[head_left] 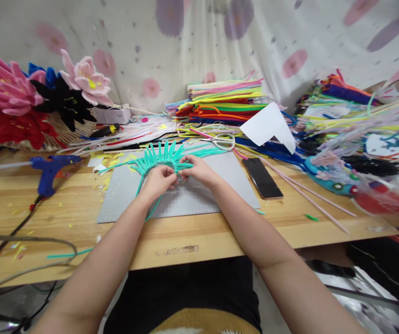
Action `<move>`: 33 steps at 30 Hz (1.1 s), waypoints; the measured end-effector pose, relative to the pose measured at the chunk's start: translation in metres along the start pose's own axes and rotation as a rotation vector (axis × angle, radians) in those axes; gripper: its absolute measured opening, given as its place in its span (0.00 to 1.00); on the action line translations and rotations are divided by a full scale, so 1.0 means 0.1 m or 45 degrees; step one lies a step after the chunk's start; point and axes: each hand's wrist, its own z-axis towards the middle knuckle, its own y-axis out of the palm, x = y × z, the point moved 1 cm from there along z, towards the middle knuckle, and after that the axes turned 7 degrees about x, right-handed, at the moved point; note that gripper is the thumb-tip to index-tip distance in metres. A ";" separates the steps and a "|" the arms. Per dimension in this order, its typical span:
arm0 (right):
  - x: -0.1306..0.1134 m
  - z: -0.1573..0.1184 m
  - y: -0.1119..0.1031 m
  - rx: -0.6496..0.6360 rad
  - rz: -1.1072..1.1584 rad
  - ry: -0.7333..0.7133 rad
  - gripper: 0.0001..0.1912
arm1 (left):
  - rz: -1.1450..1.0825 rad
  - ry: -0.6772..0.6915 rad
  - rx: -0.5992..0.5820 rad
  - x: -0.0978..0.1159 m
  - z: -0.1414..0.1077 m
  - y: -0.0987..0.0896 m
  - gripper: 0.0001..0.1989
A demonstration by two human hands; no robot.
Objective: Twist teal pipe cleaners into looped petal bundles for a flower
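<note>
A fan of turquoise pipe cleaners [161,153], bent into a row of upright loops, stands over a grey board [220,185]. My left hand [161,180] pinches the near edge of this fan, fingers curled inward. Close beside it on the right, my right hand [195,170] has thumb and fingers closed on the fan's right end. The two sets of fingertips almost meet, and they hide the part of the fan between them. Loose turquoise stems [208,150] stretch to the right behind my right hand, and one hangs down past my left wrist.
Left lies a blue glue gun [51,171] with its cord; fuzzy flowers [15,93] stand behind. A black phone [262,178] rests right of the board. Scissors [222,140], white paper [269,127] and piles of coloured pipe cleaners [227,102] line the back. Yellow scraps [114,160] lie near the board.
</note>
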 end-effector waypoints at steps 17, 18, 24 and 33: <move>0.02 0.03 -0.13 0.016 -0.610 -0.126 0.06 | -0.455 -0.121 0.377 0.01 0.10 -0.15 0.12; 0.00 0.02 -0.13 0.038 -0.744 -0.199 0.06 | -0.456 -0.118 0.376 0.00 0.10 -0.15 0.12; -0.10 -0.04 -0.14 0.088 -1.230 -0.403 0.11 | -0.457 -0.101 0.491 -0.06 0.13 -0.14 0.10; -0.07 -0.02 -0.11 0.158 -1.318 -0.423 0.13 | -0.483 -0.100 0.482 -0.06 0.12 -0.12 0.10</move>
